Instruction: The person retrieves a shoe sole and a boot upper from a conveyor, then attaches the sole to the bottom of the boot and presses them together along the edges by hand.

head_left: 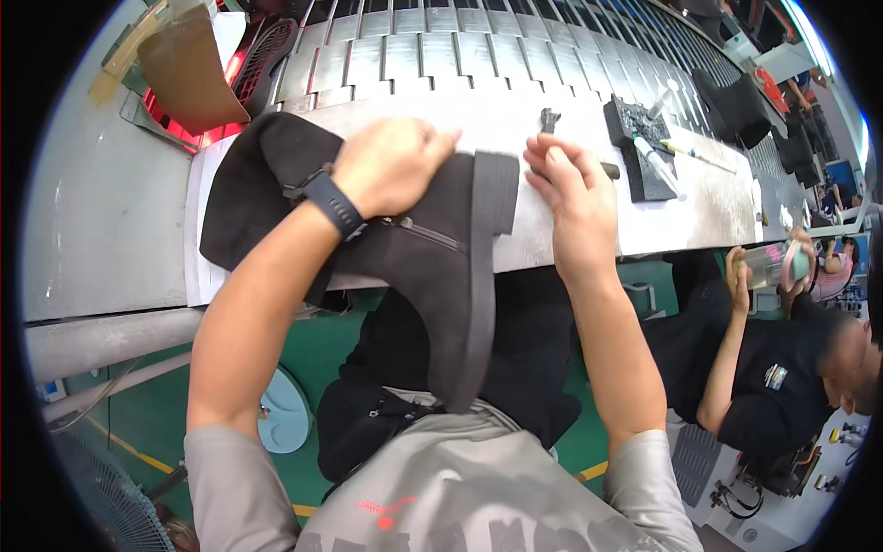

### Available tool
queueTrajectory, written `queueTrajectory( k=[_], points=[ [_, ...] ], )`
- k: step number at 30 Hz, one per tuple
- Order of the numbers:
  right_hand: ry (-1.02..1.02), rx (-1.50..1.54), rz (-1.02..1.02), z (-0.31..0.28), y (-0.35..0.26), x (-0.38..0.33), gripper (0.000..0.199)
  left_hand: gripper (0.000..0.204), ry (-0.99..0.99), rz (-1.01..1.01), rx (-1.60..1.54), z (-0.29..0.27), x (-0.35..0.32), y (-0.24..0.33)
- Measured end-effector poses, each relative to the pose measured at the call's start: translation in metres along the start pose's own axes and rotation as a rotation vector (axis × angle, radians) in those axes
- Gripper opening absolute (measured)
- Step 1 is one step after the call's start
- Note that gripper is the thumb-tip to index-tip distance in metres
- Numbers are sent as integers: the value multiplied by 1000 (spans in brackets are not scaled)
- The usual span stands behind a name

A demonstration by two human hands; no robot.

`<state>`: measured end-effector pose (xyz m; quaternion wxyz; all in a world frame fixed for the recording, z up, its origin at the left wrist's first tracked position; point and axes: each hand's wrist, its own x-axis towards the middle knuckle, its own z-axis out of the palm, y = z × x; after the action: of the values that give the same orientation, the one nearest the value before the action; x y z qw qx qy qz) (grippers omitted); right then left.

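Note:
A black ankle boot (418,262) with a side zip lies on its side at the bench edge. Its shaft spreads left, its sole faces right, and its toe juts past the edge toward me. My left hand (395,166), with a dark wristband behind it, is closed on the back of the boot above the heel; its fingertips are partly hidden. Just right of the heel, my right hand (575,189) has its fingers curled around a dark stick-like tool (610,171). One end pokes out past the hand; the rest is mostly hidden.
A small brush-like tool (549,120) lies beyond my right hand. Farther right stands a black block (636,152) with pens and a syringe-like tube. A slatted conveyor (441,51) runs behind the bench. Another person (773,368) at the right holds a clear cup.

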<state>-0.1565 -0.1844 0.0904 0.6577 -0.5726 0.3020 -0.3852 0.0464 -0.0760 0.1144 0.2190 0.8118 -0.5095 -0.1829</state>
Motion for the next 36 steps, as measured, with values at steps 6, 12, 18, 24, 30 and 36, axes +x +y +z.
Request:
queueTrajectory(
  k=[6, 12, 18, 24, 30, 36],
  points=[
    [-256, -70, 188, 24, 19, 62, 58, 54, 18, -8, -81, 27, 8, -23],
    [-399, -128, 239, 44, 10, 63, 63, 43, 68, -14, -126, 29, 8, -20],
    [-374, -269, 269, 44, 14, 70, 32, 40, 164, 59, -139, 37, 11, -25],
    [-499, -313, 55, 64, 6, 100, 36, 49, 298, -23, -187, 30, 19, -28],
    [-260, -606, -224, 27, 1, 47, 50, 52, 279, 66, -131, 37, 27, -40],
    [-286, -239, 57, -12, -10, -122, 79, 38, 167, 277, 251, 36, 22, -40]
  ],
)
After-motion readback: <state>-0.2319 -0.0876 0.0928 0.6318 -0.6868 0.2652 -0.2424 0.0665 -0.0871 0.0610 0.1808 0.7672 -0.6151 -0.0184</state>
